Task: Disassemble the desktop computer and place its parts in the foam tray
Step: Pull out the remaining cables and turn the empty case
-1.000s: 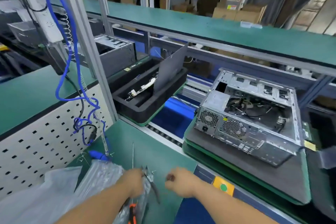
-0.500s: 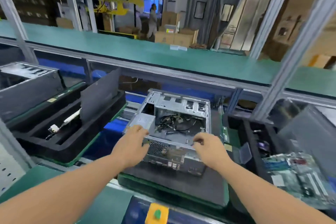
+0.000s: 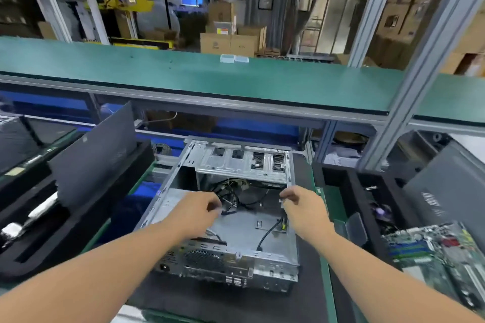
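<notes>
An open metal computer case [image 3: 237, 233] lies on a dark mat in the middle, with black cables [image 3: 231, 191] loose inside. My left hand [image 3: 195, 214] reaches into the case, and its curled fingertips pinch the cable bundle. At the case's right wall, my right hand [image 3: 304, 208] curls its fingers over the rim. To the left, a black foam tray [image 3: 78, 233] holds a dark side panel [image 3: 91, 162] standing upright. Another foam tray [image 3: 338, 181] on the right holds a green motherboard [image 3: 433, 249] and a grey panel [image 3: 446, 191].
A green shelf [image 3: 210, 78] runs across above the case, carried by an aluminium post [image 3: 420, 73] at the right. The dark mat [image 3: 210, 301] sits on a green pallet. Cardboard boxes [image 3: 228, 43] and a person stand far behind.
My view swung from the bench on the left to the case. Both hands moved from the case's rear edge into its interior, the left onto the cables and the right onto the right wall.
</notes>
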